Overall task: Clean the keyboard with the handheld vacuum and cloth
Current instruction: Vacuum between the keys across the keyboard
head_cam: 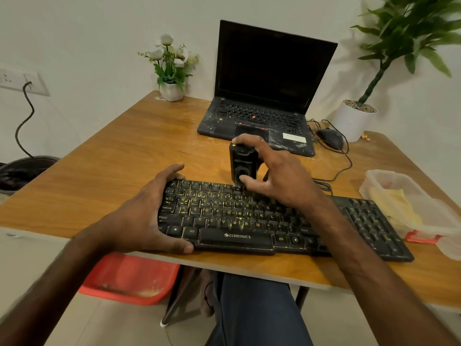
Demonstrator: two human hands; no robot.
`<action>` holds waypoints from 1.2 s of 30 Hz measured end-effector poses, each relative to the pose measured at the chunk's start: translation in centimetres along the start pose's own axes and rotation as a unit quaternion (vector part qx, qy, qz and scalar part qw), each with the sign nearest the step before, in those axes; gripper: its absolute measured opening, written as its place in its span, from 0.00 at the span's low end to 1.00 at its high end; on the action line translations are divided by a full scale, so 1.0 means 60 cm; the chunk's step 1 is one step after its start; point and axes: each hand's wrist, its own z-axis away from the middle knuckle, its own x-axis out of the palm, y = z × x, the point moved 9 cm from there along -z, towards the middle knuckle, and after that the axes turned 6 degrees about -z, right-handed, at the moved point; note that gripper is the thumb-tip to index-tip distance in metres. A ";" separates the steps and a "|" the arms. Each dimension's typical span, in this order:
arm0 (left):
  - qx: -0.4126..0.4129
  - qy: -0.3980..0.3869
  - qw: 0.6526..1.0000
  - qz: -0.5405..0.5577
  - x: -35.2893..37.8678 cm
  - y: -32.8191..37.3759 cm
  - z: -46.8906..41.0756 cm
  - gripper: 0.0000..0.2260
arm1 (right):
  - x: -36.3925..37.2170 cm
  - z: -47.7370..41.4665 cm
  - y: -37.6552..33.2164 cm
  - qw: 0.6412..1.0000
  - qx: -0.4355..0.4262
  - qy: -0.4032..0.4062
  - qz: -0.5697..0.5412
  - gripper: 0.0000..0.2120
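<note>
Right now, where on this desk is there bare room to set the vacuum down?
Widest bare patch: the left half of the desk, bordered by the keyboard, the flower pot and the laptop. A narrower strip lies between keyboard and laptop, left of the vacuum. The right side is crowded: mouse, cable, plastic container, plant pot.

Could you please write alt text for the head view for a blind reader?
A person's right hand holds a small black handheld vacuum upright on the top rows of a black keyboard, while the left hand grips the keyboard's left end. A yellow cloth lies in a plastic container at right.
</note>
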 end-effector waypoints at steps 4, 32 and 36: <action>0.000 0.001 1.000 -0.002 -0.001 0.000 0.000 0.64 | 0.018 0.004 -0.030 0.998 -0.035 -0.018 -0.040 0.35; 0.000 -0.001 1.000 0.001 0.001 -0.002 0.000 0.64 | -0.014 -0.013 -0.018 0.996 0.020 -0.084 0.018 0.35; 0.000 0.000 1.000 -0.006 0.000 -0.002 -0.001 0.64 | 0.005 -0.023 -0.035 0.996 -0.004 -0.085 0.002 0.34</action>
